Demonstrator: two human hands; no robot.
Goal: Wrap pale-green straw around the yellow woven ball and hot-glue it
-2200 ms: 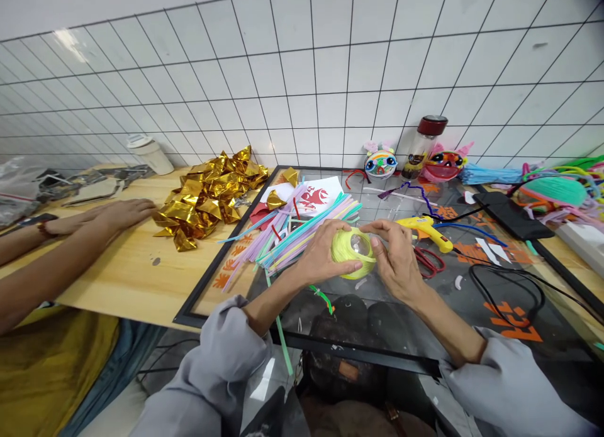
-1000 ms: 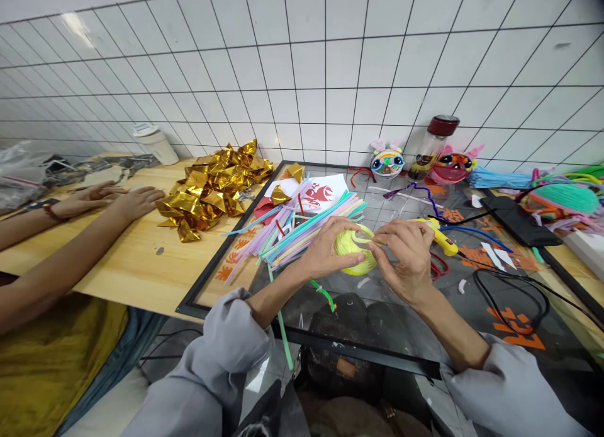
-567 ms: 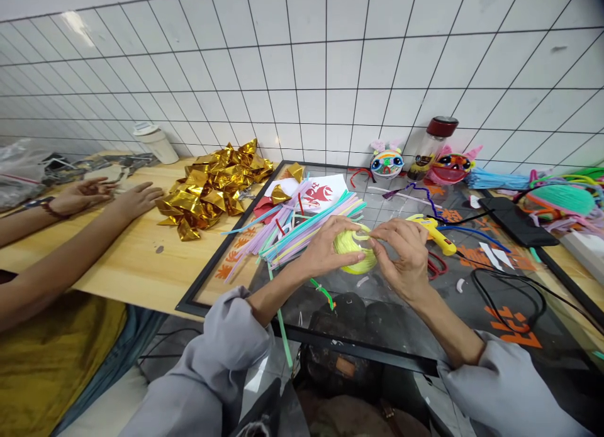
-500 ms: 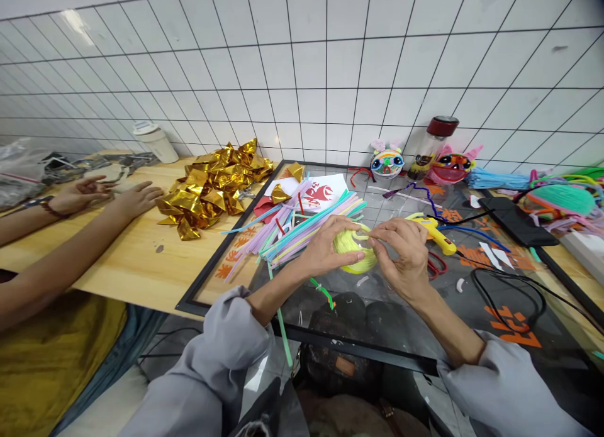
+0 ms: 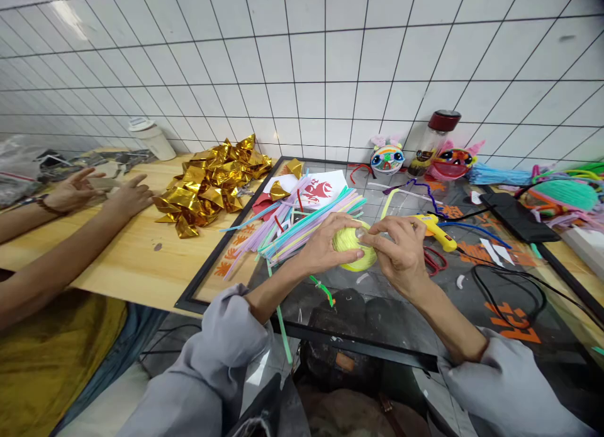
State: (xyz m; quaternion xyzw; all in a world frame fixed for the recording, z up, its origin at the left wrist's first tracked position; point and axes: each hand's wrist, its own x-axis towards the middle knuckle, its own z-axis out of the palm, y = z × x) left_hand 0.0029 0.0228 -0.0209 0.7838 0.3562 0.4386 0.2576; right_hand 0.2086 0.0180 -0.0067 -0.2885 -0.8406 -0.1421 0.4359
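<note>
My left hand (image 5: 330, 243) is closed around the side of a yellow ball (image 5: 352, 242) wound with fuzzy pipe cleaner in rows. My right hand (image 5: 395, 243) pinches at the ball's upper right, thumb and forefinger on a yellow pipe cleaner (image 5: 388, 203) whose loose end sticks up behind the knuckles. The fingertips cover the spot where the strand meets the ball. Just beyond my right hand lies a yellow hot glue gun (image 5: 440, 236), and red-handled scissors (image 5: 435, 261) are beside that wrist. A bundle of pastel pipe cleaners (image 5: 311, 226) lies left of the ball.
Gold foil pieces (image 5: 212, 179) are heaped at left, beside another person's hands (image 5: 125, 198). Along the wall stand two decorated faces (image 5: 387, 155) and a glass bottle (image 5: 431, 144). A black phone (image 5: 519, 217) and black cable (image 5: 509, 273) lie at right.
My right fingers have shifted slightly left over the ball's top. A loose yellow pipe cleaner end now shows above my right hand. The other person's hands have moved slightly left.
</note>
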